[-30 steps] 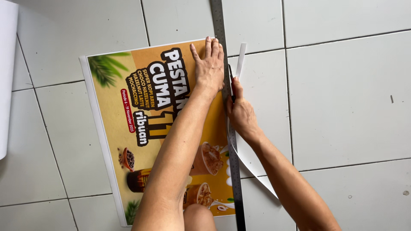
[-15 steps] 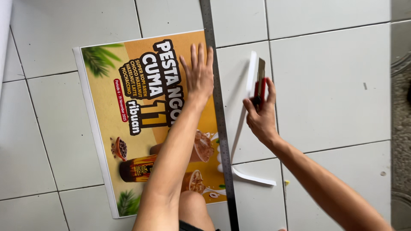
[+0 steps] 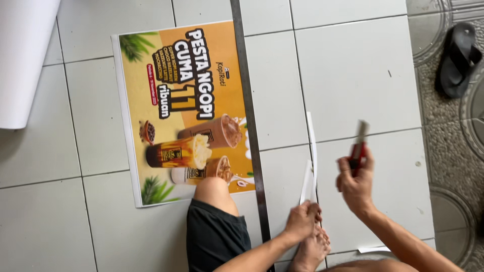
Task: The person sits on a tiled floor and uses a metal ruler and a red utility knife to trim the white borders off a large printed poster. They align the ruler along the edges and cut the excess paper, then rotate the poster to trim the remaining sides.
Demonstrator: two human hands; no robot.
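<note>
Left hand (image 3: 301, 220): fingers pinched together on the lower end of a thin white paper strip (image 3: 311, 151), low in the head view, just above the person's bare foot (image 3: 311, 249).
Right hand (image 3: 356, 184): fingers wrapped tight round a red utility knife (image 3: 359, 146), raised off the floor; the blade end points up the picture and is blurred.
Paper strip: long and narrow, running up from the left hand over the white floor tiles (image 3: 353, 65), well to the right of the ruler.
Ruler (image 3: 248, 116): a long grey metal straightedge lying along the right edge of the poster.
Poster (image 3: 176, 100): orange and yellow drinks print with a white margin, flat on the tiles; the person's knee (image 3: 214, 189) rests on its lower edge.
In the way: knee and dark shorts (image 3: 217, 236) cover the poster's bottom corner.
Around: a white paper roll (image 3: 22, 55) at upper left; a black sandal (image 3: 456, 58) on the patterned floor at upper right; a small white offcut (image 3: 374, 249) by the right forearm.
</note>
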